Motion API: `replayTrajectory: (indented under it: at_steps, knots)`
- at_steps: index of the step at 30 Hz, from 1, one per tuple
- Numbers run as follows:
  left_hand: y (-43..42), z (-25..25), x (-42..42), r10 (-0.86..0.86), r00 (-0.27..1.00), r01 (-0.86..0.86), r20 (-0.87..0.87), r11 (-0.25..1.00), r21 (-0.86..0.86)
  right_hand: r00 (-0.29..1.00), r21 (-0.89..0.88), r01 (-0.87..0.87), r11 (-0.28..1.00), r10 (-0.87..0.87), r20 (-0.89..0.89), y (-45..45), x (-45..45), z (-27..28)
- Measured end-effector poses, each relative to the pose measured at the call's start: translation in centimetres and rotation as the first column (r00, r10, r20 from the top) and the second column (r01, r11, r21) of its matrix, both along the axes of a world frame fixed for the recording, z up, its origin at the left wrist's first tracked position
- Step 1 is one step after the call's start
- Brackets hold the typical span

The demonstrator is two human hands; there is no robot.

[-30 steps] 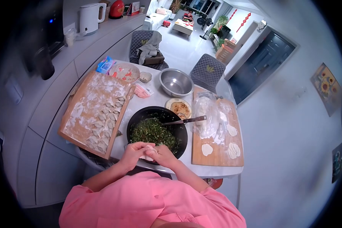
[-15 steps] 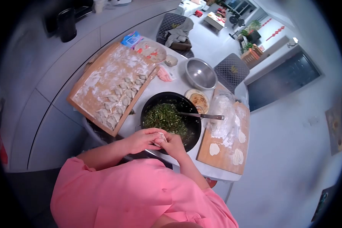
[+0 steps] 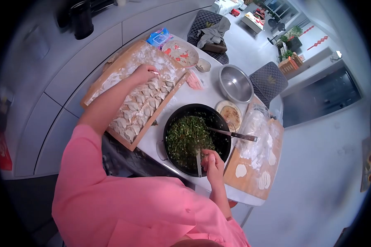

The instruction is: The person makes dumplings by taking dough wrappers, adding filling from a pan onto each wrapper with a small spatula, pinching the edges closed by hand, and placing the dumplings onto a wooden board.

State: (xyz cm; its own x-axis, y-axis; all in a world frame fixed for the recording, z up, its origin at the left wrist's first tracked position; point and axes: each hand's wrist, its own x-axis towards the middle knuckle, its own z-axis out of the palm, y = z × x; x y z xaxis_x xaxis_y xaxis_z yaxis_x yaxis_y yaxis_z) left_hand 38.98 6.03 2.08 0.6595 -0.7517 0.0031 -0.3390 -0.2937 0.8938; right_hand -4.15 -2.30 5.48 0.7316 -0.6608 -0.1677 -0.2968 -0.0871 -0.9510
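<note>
My left hand (image 3: 143,75) is over the floured wooden board (image 3: 95,90), its fingertips closed on a small pale dumpling (image 3: 155,73) that is mostly hidden. Just below it, rows of folded dumplings (image 3: 141,105) lie along the board's near side. My right hand (image 3: 212,164) is curled at the near edge of the black pot (image 3: 167,123). Its fingers close at a narrow, flat, pale utensil (image 3: 199,164), whose kind I cannot make out. Chopped green filling (image 3: 189,136) sits in the pot. A handled utensil (image 3: 235,135) leans across the pot's right rim.
On the right, a second board (image 3: 233,180) carries flat dough wrappers (image 3: 241,170) and a clear plastic bag (image 3: 253,131). Behind the pot stand a steel bowl (image 3: 236,83) and a plate with a browned flatbread (image 3: 230,115). A patterned plate (image 3: 180,53) and chairs are farther back.
My hands have parted from their shared pinch in front of the pot. The left has reached forward over the dumpling board with the dumpling; the right has moved to the pale utensil.
</note>
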Motion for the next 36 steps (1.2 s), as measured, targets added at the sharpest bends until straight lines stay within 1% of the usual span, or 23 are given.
replayTrajectory:
  at_steps: [2,4,6,7,9,10,12,16,18,20,22,24,26,27,28,29,30,31,32,33,34,35,36]
  knots:
    - [-1.5,-2.3,2.7,-0.028,1.000,0.029,-0.009,1.000,0.011,0.999,0.005,0.026,1.000,-0.026,0.035,-0.4,-0.2,-0.4]
    - [-2.5,-3.6,4.2,-0.058,0.998,0.058,-0.019,0.998,0.018,0.994,0.014,0.110,0.994,-0.110,0.025,-0.9,-0.1,-0.5]
    - [-3.0,-4.8,4.8,-0.132,0.990,0.133,-0.040,0.991,0.028,0.992,0.020,0.124,0.992,-0.124,0.020,-1.4,-0.3,-0.5]
    - [-3.2,-5.3,4.8,-0.134,0.990,0.135,-0.047,0.990,0.034,0.990,0.024,0.141,0.990,-0.142,0.020,-2.0,-0.6,-1.0]
    - [-3.2,-6.3,4.4,-0.125,0.985,0.123,-0.117,0.992,-0.027,0.984,0.038,0.176,0.984,-0.177,0.020,-2.5,-0.9,-1.1]
    - [-3.1,-6.5,4.4,-0.129,0.984,0.127,-0.120,0.992,-0.016,0.981,0.011,0.191,0.982,-0.191,0.023,-2.8,-1.0,-1.4]
    - [-3.0,-6.4,4.3,-0.130,0.991,0.131,-0.036,0.991,0.013,0.977,0.016,0.212,0.977,-0.212,0.001,-3.3,-1.3,-1.4]
    - [-3.3,-6.3,3.3,-0.167,0.986,0.167,-0.020,0.986,0.010,0.951,0.090,0.303,0.949,-0.307,0.031,-3.8,-1.7,-1.5]
    - [-3.6,-6.5,2.7,-0.078,0.993,0.076,0.086,0.997,0.023,0.945,0.069,0.320,0.945,-0.323,0.053,-3.9,-1.8,-1.5]
    - [-3.9,-6.5,2.8,-0.088,0.993,0.087,0.073,0.996,0.022,0.944,0.073,0.319,0.945,-0.324,0.068,-4.1,-2.0,-1.6]
    - [-4.2,-6.6,2.9,-0.101,0.993,0.100,0.061,0.995,0.018,0.956,0.036,0.290,0.956,-0.291,0.031,-4.2,-2.3,-1.6]
    - [-4.2,-6.9,2.6,-0.084,0.991,0.084,0.102,0.996,0.002,0.955,0.038,0.294,0.955,-0.295,0.012,-4.2,-2.3,-1.1]
    - [-4.4,-8.1,2.7,0.007,0.994,-0.007,0.109,1.000,0.005,0.947,0.058,0.321,0.945,-0.322,-0.002,-4.1,-2.2,-0.8]
    - [-4.6,-11.1,4.3,0.003,0.997,0.001,0.075,0.999,-0.052,0.928,0.117,0.373,0.920,-0.369,-0.058,-4.2,-2.3,-0.8]
    - [-4.3,-10.4,4.1,-0.008,0.993,0.009,0.122,1.000,-0.006,0.920,0.101,0.389,0.916,-0.391,0.002,-4.6,-2.8,-1.4]
    - [-4.1,-9.6,3.9,-0.021,0.986,0.015,0.168,0.999,0.040,0.910,0.069,0.412,0.909,-0.414,0.016,-4.7,-3.2,-0.8]
    - [-3.8,-8.7,3.6,-0.037,0.976,0.019,0.213,0.996,0.086,0.903,0.011,0.425,0.905,-0.424,0.062,-5.6,-4.2,-1.7]
    - [-3.6,-10.3,5.1,-0.119,0.966,0.120,0.228,0.993,0.008,0.856,-0.038,0.516,0.856,-0.513,0.061,-6.3,-4.9,-1.6]
    - [-3.9,-9.9,4.8,-0.120,0.981,0.119,0.154,0.993,0.016,0.797,-0.069,0.603,0.794,-0.603,0.033,-7.2,-6.5,-2.3]
    - [-4.1,-9.5,4.4,-0.117,0.990,0.115,0.081,0.993,0.025,0.707,-0.197,0.700,0.686,-0.704,0.062,-8.4,-7.8,-3.0]
    - [-3.9,-9.2,4.5,-0.099,0.995,0.099,-0.011,0.995,0.030,0.617,-0.245,0.776,0.581,-0.780,0.106,-10.0,-9.5,-4.0]
    - [-3.8,-9.2,4.9,-0.066,0.990,0.065,-0.127,0.998,-0.007,0.525,-0.288,0.834,0.471,-0.838,0.149,-11.5,-11.6,-5.3]
    - [-3.6,-9.4,5.1,-0.025,0.969,0.017,-0.247,0.999,-0.036,0.419,-0.249,0.894,0.371,-0.890,0.178,-13.0,-13.7,-6.7]
